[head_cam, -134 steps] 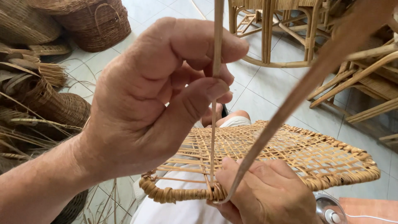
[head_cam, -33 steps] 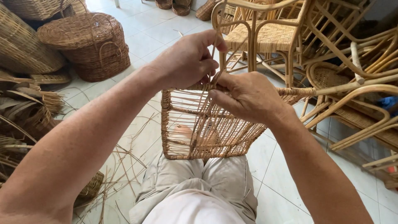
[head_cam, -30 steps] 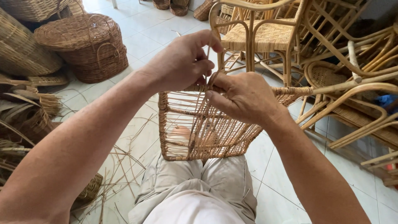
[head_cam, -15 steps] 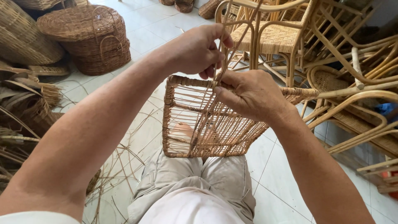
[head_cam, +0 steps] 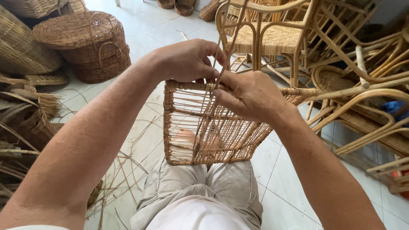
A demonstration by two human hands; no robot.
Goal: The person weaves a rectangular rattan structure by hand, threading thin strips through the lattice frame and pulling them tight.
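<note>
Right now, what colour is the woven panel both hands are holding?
The woven panel is light tan, natural cane colour, with an open lattice pattern; the head view shows it.

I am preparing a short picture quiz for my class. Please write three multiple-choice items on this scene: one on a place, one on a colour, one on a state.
1. Where is the lidded wicker basket?
A. On the floor, upper left of the view
B. On the person's lap
C. On the rattan chair

2. What colour are the floor tiles?
A. Dark green
B. White
C. Red

3. What is the state of the woven rattan panel?
A. Lying flat on the floor, untouched
B. Held up at its top edge by both hands
C. Hanging on a wall

Answers:
1. A: it stands on the tiles beside other baskets, far from the rattan chair.
2. B: the tiles look pale white with thin joints.
3. B: the left hand and the right hand grip its upper rim, where a thin cane strand rises.
</note>
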